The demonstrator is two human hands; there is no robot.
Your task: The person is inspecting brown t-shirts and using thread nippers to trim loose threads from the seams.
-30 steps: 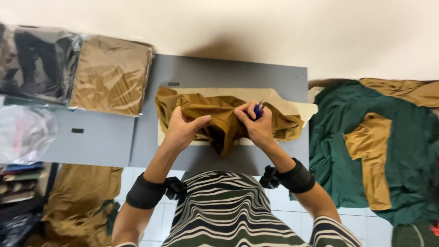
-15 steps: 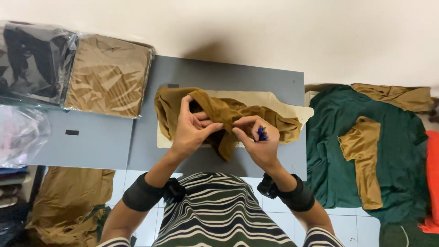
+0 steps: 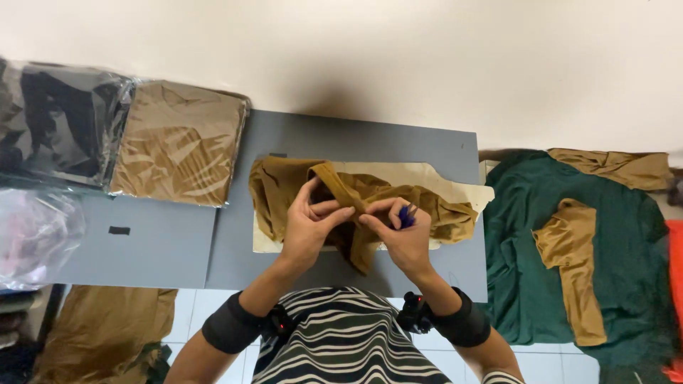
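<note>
Mustard garment (image 3: pixel 356 195): soft matt cloth, creased. Pattern sheet (image 3: pixel 455 188) beneath it: matt cream paper. Bench (image 3: pixel 163 245): smooth matt grey. Bagged garment (image 3: pixel 178 142) left of the sheet: glossy clear plastic.

A grey worktop (image 3: pixel 171 249) takes the middle of the view. At ten o'clock a folded brown garment in a clear bag (image 3: pixel 178 146) lies on it, and beside it, at nine o'clock, a bagged black garment (image 3: pixel 57 124). Below that one sits a crumpled clear plastic bag (image 3: pixel 32 231). At three o'clock a dark green cloth (image 3: pixel 541 235) carries a mustard piece (image 3: pixel 573 263). At seven o'clock brown fabric (image 3: pixel 99 327) lies on the tiled floor (image 3: pixel 192 306).
</note>
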